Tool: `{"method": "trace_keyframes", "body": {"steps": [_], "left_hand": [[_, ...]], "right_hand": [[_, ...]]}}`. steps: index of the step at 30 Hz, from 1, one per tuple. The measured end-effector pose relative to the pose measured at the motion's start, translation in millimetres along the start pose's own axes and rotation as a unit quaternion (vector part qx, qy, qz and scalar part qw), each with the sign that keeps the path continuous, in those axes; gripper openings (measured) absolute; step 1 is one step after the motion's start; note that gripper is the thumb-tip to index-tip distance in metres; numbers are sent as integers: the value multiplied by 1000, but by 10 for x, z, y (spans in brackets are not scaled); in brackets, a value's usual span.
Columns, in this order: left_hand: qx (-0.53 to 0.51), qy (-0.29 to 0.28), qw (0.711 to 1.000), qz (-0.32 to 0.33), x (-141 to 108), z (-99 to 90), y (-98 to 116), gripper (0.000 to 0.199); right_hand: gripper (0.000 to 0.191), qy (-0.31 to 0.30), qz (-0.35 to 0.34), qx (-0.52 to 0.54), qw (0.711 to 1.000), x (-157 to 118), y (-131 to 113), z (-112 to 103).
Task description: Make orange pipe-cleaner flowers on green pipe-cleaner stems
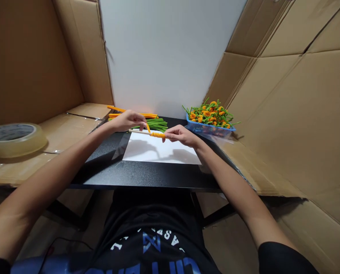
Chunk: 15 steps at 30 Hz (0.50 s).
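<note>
Above a white sheet (147,152), a thin pale stick (135,131) is held level between my hands. An orange pipe cleaner (157,135) is wound in tight coils around the stick's right part. My right hand (179,135) pinches the stick at the right end of the coils. In my left hand (132,120), closed fingers grip the loose end of the pipe cleaner, which slants up from the coils. The stick's left end sticks out below that hand. Shadows of both hands fall on the sheet.
Green pipe cleaners (160,125) and orange pipe cleaners (117,109) lie behind my left hand. A blue basket (212,128) of orange-and-green pipe-cleaner flowers stands at the back right. A tape roll (15,139) sits on cardboard at left. Cardboard walls (295,114) flank the black table (147,177).
</note>
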<state>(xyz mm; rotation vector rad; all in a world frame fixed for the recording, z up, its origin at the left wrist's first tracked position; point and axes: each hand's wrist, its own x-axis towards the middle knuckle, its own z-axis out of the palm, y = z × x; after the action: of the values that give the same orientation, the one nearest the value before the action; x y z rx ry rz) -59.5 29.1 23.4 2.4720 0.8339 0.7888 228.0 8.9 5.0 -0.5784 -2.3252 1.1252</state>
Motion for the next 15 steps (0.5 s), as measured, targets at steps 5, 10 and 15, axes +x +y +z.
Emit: {"method": "trace_keyframes", "body": {"steps": [5,10,15], "left_hand": [[74,10,997,-4,20,88,86,26],[170,98,981,-6,25,241,223,24],[229,111,966,43,26,398,287,25]], "right_hand": [[32,-12,36,-263,964,23,-30,28],[27,135,80,-390,907,82,-24,135],[33,292,65,-254,920,110,82,82]]}}
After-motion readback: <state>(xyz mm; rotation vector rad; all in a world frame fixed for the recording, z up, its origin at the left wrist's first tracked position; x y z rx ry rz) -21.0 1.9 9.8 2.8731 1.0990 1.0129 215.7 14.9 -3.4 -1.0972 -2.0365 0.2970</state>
